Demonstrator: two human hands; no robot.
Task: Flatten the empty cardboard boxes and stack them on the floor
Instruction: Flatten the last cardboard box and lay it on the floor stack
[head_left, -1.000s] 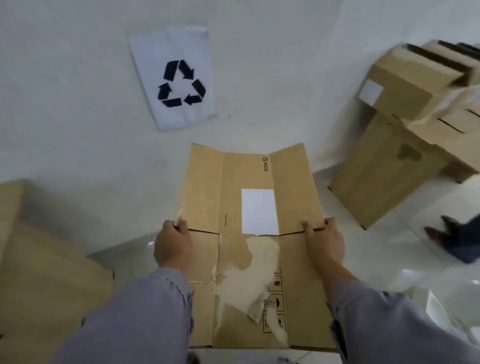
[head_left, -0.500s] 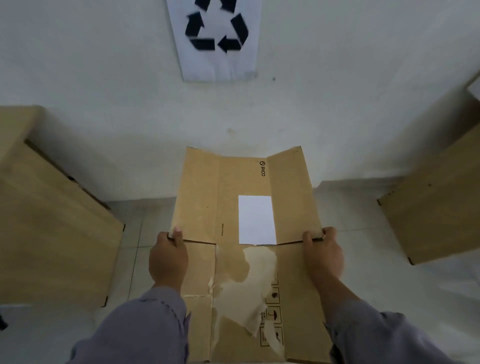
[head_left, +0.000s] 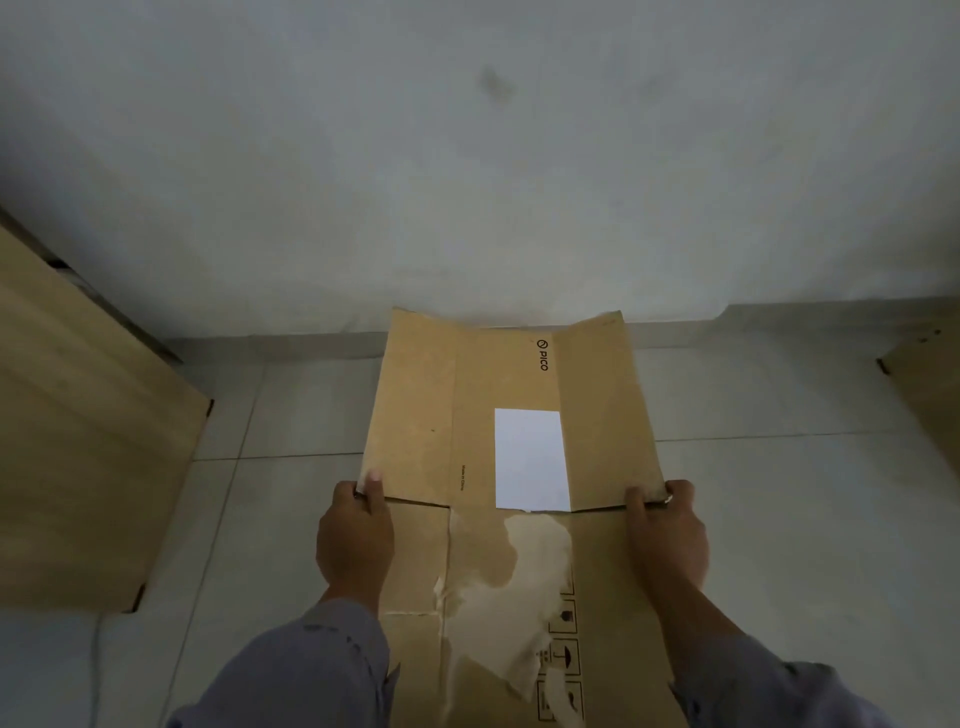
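Observation:
A flattened brown cardboard box (head_left: 415, 415) is held out in front of me above the tiled floor, its far flaps spread toward the wall. It carries a white label (head_left: 530, 460), a "PICO" print and a torn pale patch lower down. My left hand (head_left: 356, 540) grips its left edge at the flap fold, thumb on top. On the opposite edge, at the same height, my right hand (head_left: 667, 535) grips in the same way. Grey sleeves cover both forearms.
A large cardboard box (head_left: 78, 441) stands on the floor at the left. The corner of another box (head_left: 930, 395) shows at the right edge. A white wall (head_left: 467, 156) rises just beyond the flattened box, above grey floor tiles (head_left: 779, 519).
My view has tilted down and the box has come lower toward the floor by the wall. The recycling sign has left the frame. Both hands keep the same grip.

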